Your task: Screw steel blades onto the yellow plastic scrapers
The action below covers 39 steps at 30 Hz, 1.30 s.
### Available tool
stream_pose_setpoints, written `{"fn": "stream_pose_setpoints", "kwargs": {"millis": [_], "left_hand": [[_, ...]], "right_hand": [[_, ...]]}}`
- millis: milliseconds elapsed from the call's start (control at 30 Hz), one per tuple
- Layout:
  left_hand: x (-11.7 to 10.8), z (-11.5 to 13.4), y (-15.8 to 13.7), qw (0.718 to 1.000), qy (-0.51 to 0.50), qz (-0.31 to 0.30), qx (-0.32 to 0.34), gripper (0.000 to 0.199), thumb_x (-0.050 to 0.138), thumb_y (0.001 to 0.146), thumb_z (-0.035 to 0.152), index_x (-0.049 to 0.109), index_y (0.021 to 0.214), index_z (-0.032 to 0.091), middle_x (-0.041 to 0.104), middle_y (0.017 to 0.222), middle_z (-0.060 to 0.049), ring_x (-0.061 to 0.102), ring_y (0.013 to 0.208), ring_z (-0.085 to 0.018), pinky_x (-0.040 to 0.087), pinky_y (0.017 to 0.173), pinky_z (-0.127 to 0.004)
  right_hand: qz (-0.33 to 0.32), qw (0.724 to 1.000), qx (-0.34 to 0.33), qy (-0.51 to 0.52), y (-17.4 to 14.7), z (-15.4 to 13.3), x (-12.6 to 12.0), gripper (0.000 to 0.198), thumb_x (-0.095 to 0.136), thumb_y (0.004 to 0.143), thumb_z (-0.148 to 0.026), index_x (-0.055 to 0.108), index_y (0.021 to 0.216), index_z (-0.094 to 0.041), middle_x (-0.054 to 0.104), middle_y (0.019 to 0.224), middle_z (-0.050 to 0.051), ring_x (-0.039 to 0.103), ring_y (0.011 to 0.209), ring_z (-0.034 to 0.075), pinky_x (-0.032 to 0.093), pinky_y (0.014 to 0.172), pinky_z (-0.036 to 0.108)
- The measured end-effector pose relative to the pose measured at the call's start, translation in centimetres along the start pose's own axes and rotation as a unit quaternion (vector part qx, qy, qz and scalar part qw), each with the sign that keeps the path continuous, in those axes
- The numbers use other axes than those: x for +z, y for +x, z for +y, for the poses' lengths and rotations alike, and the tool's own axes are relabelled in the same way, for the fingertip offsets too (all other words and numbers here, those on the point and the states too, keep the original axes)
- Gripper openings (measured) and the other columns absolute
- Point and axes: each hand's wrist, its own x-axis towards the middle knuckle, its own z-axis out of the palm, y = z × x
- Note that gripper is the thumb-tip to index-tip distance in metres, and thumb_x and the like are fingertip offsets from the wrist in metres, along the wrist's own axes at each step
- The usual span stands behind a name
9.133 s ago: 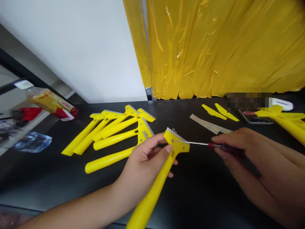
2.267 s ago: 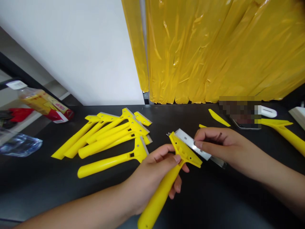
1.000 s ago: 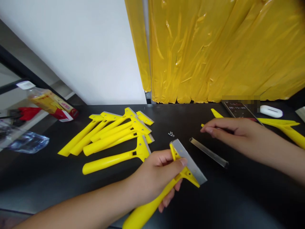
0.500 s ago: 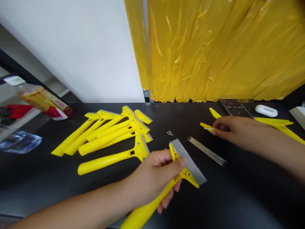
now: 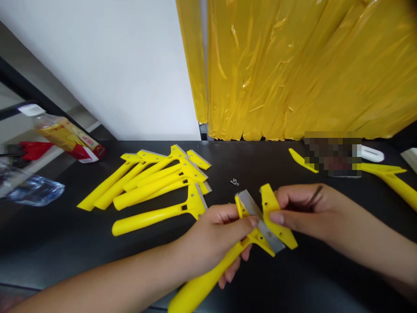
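Observation:
My left hand is closed around a yellow scraper, its thumb pressing on the grey metal blade that lies across the scraper's head. Between the thumb and fingers of my right hand is a yellow clamp plate with small holes. The plate stands tilted right beside the blade, overlapping its edge in view; whether they touch I cannot tell. A few small screws lie on the black table just beyond the scraper head.
Several yellow scrapers with blades lie at left. Another yellow plate and a yellow scraper handle are at right, near a white case and a blurred-out object. A drink bottle stands at far left.
My right hand has brought the yellow plate from the back right to the scraper head and turned its face into view. The loose metal strip on the table is no longer visible.

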Motion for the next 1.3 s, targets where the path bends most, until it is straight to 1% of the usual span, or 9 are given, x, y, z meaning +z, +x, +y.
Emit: {"fn": "stream_pose_setpoints", "kwargs": {"millis": [133,267,400,500,633,833,1000,1133,1300], "left_hand": [[0.0,-0.1,0.0,1.000,0.019,-0.003,0.002,0.034,0.061,0.103,0.050,0.060,0.086,0.020,0.063,0.066,0.002,0.053,0.037,-0.009,0.045,0.030,-0.017],[0.2,-0.1,-0.1,0.999,0.043,0.005,-0.003,0.034,0.058,0.104,0.052,0.058,0.090,0.021,0.061,0.067,0.003,0.052,0.037,-0.009,0.043,0.030,-0.016],[0.3,-0.2,-0.1,1.000,0.016,-0.007,0.021,0.027,0.056,0.105,0.048,0.059,0.098,0.022,0.060,0.071,0.004,0.051,0.038,-0.008,0.042,0.030,-0.015],[0.1,-0.5,-0.1,0.999,-0.001,-0.023,0.041,0.029,0.056,0.106,0.051,0.059,0.102,0.022,0.062,0.075,0.004,0.051,0.040,-0.007,0.043,0.033,-0.013],[0.0,-0.8,-0.1,0.998,0.007,-0.043,0.038,0.036,0.058,0.107,0.058,0.058,0.101,0.022,0.061,0.076,0.004,0.052,0.041,-0.006,0.046,0.035,-0.013],[-0.3,-0.5,0.1,0.997,0.016,-0.066,0.021,0.041,0.061,0.106,0.062,0.058,0.100,0.022,0.063,0.076,0.003,0.055,0.042,-0.007,0.048,0.035,-0.014],[-0.2,-0.3,0.2,0.999,0.007,-0.044,0.020,0.036,0.064,0.105,0.057,0.060,0.099,0.022,0.062,0.072,0.004,0.053,0.039,-0.007,0.046,0.032,-0.015],[0.0,-0.3,0.2,0.999,0.006,-0.034,0.019,0.037,0.056,0.109,0.054,0.060,0.094,0.020,0.063,0.071,0.003,0.052,0.038,-0.007,0.046,0.031,-0.014],[0.0,-0.3,0.2,0.999,-0.011,-0.014,0.027,0.035,0.050,0.111,0.050,0.059,0.094,0.020,0.064,0.070,0.003,0.051,0.037,-0.007,0.046,0.031,-0.014]], "right_hand": [[0.007,0.999,-0.023,-0.032,0.0,0.6,1.4,0.057,0.077,0.092,-0.069,0.060,0.069,-0.020,0.055,0.070,-0.001,0.049,0.069,0.015,0.038,0.062,0.029],[-0.003,0.999,-0.029,-0.032,0.4,0.8,1.3,0.055,0.076,0.093,-0.068,0.060,0.072,-0.020,0.058,0.073,0.000,0.051,0.071,0.015,0.041,0.063,0.029],[-0.020,1.000,-0.018,-0.010,0.6,1.1,1.4,0.051,0.077,0.094,-0.065,0.059,0.074,-0.021,0.058,0.074,0.000,0.052,0.072,0.016,0.042,0.065,0.030],[-0.014,0.999,-0.029,-0.014,0.7,1.3,1.7,0.054,0.080,0.091,-0.064,0.054,0.071,-0.021,0.053,0.072,-0.002,0.047,0.069,0.014,0.039,0.063,0.028],[0.000,0.999,-0.037,-0.017,1.1,1.3,2.0,0.057,0.087,0.084,-0.062,0.049,0.071,-0.022,0.047,0.072,-0.005,0.040,0.068,0.012,0.035,0.058,0.026],[-0.008,0.999,-0.047,-0.021,1.2,1.2,1.8,0.056,0.091,0.080,-0.061,0.052,0.070,-0.021,0.049,0.071,-0.005,0.042,0.068,0.012,0.036,0.059,0.026],[-0.018,0.998,-0.033,-0.045,1.0,0.9,1.7,0.055,0.086,0.084,-0.065,0.054,0.071,-0.021,0.050,0.071,-0.004,0.043,0.068,0.013,0.036,0.059,0.026],[-0.041,0.998,-0.017,-0.041,0.9,0.7,1.2,0.052,0.081,0.089,-0.065,0.059,0.075,-0.021,0.048,0.072,-0.004,0.041,0.068,0.013,0.035,0.060,0.026],[-0.084,0.996,-0.002,-0.014,1.0,1.1,0.3,0.040,0.082,0.094,-0.054,0.065,0.081,-0.021,0.052,0.073,-0.005,0.043,0.069,0.012,0.034,0.062,0.026]]}}
